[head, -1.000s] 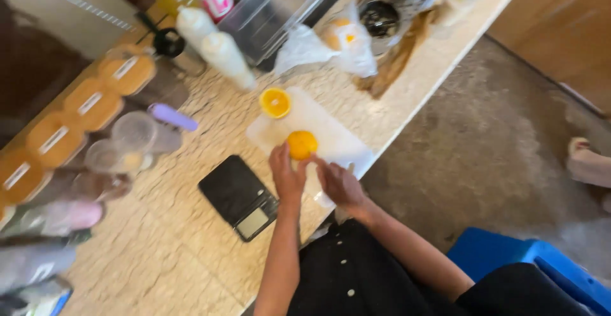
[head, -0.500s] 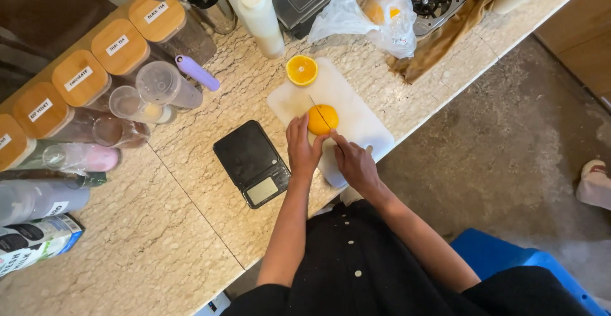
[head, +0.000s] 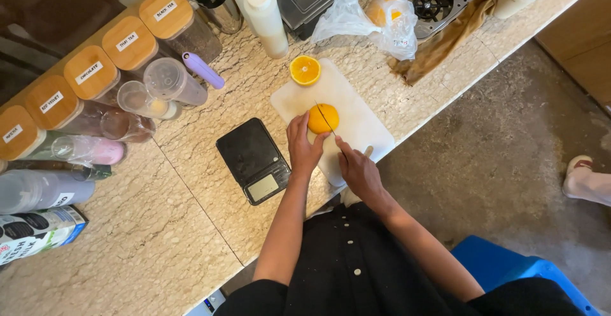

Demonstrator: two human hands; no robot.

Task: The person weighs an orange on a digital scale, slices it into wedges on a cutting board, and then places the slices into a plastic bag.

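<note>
The left hand (head: 304, 143) presses closed on the orange half (head: 323, 118) at the middle of the cutting board (head: 363, 125), near the counter (head: 191, 227) front edge, while the right hand (head: 358, 169) grips the knife (head: 326, 120), its blade lying across the fruit.

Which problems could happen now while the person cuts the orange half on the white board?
The left hand steadies the round orange half right beside the thin knife blade held by the right hand, so fingertips may get nicked. The white plastic cutting board could slide on the smooth marble counter.
</note>
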